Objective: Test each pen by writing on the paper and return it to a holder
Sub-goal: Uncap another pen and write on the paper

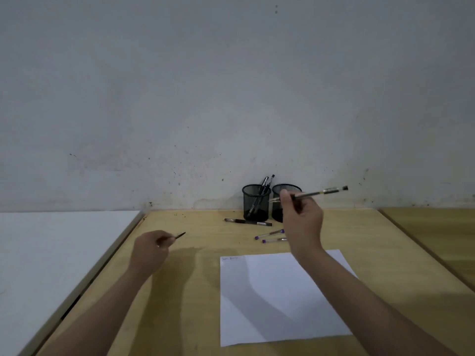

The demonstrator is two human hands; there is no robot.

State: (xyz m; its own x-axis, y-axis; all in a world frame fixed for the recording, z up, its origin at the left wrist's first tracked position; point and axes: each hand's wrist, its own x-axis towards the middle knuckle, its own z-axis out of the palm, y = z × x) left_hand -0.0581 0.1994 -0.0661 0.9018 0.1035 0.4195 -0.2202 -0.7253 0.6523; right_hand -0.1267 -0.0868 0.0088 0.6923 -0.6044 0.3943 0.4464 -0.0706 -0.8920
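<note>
My right hand (303,217) is raised in front of the right mesh holder (289,188), gripping an uncapped pen (321,192) that lies level with its tip pointing left. My left hand (150,249) hovers over the wooden table (185,291) and pinches a small dark pen cap (180,235). The left mesh holder (255,202) stands against the wall with several black pens in it. A white sheet of paper (280,296) lies in front of me with faint writing at its top left corner.
A dark pen (248,222) lies before the left holder. Two purple-capped clear pens (270,233) lie between the holders and the paper. A white surface (51,253) adjoins the table on the left, and another wooden surface (437,227) on the right.
</note>
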